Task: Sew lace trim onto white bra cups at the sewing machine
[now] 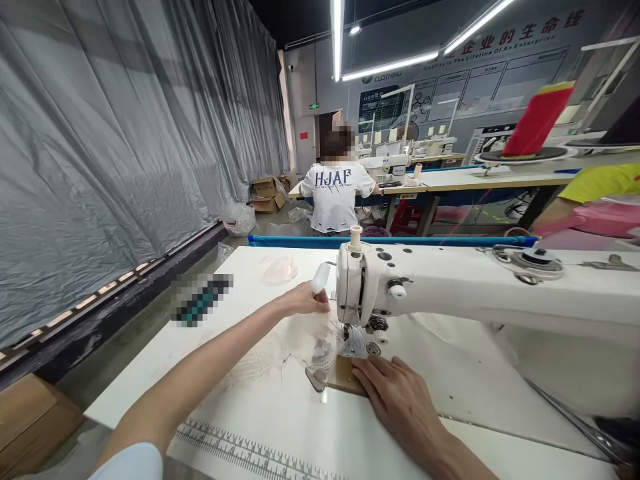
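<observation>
A white sewing machine (425, 270) stands in front of me, its needle and presser foot over the metal plate (344, 373). Sheer pale lace fabric (295, 340) lies left of the needle and runs up to the presser foot. My left hand (303, 299) is behind and left of the needle, its fingers closed on the lace's far part. A translucent white lamp head (321, 277) hides some of those fingers. Flat on the machine bed, just right of the plate, rests my right hand (397, 393), fingers stretched out and fingertips close to the presser foot.
A printed ruler scale (240, 450) runs along the table's front edge. Another pale lace piece (279, 270) lies at the back left. Dark scissors-like handles (575, 420) are at right. Beyond a blue bar (390, 241), a person in a white shirt (334, 193) sits; a yellow sleeve (600, 190) shows at right.
</observation>
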Available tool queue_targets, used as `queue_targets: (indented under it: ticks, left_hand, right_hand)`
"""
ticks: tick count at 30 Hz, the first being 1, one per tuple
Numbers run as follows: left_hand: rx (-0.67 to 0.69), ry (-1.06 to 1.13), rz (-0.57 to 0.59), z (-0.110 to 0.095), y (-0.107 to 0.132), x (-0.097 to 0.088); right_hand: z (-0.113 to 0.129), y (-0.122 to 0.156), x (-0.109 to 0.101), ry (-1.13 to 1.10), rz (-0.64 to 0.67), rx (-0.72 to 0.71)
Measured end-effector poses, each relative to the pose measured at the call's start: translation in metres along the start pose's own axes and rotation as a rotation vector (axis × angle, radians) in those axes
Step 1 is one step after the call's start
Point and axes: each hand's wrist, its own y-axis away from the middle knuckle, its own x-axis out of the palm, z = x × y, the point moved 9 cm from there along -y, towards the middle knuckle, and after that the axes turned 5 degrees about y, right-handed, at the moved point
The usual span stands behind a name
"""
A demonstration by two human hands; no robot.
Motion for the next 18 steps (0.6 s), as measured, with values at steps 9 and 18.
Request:
queue_targets:
  ticks: [9,18]
  left_hand:
    - [0.065,-0.09,-0.166,-0.081,0.11,-0.052]
    - [0.17,0.257,0.019,-0.143,0.172,-0.01]
  right_hand:
    - [0.009,-0.001,-0.036,-0.182,-0.134,0.091]
    - [0.027,-0.014,-0.074,-0.921,0.092,0.392]
